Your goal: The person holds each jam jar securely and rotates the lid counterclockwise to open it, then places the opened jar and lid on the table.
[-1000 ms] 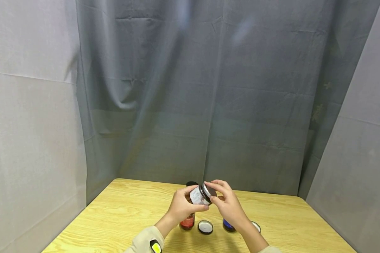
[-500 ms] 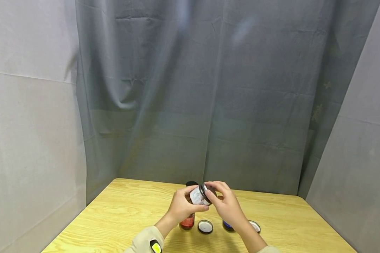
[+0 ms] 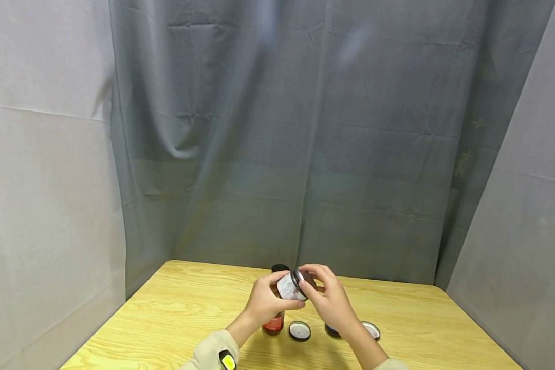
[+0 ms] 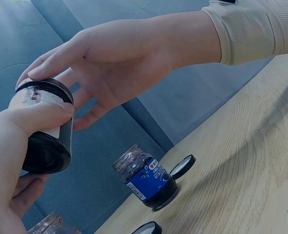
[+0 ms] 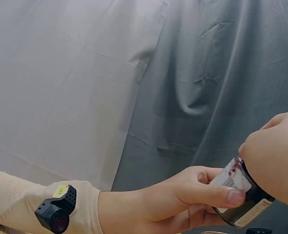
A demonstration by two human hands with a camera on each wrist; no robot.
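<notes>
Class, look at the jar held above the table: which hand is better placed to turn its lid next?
Probably the right hand: its fingers rest on the lid, while the left hand grips the jar.

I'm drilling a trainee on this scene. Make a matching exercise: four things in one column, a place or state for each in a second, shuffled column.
Things:
1. white-labelled jar
2. blue jar
3. red jar
4. loose lid

Places or states:
A. lying flat on the table between two jars
B. standing open, blue label
C. held in the air by both hands
D. standing below the left hand

Pairs: 1-C, 2-B, 3-D, 4-A
</notes>
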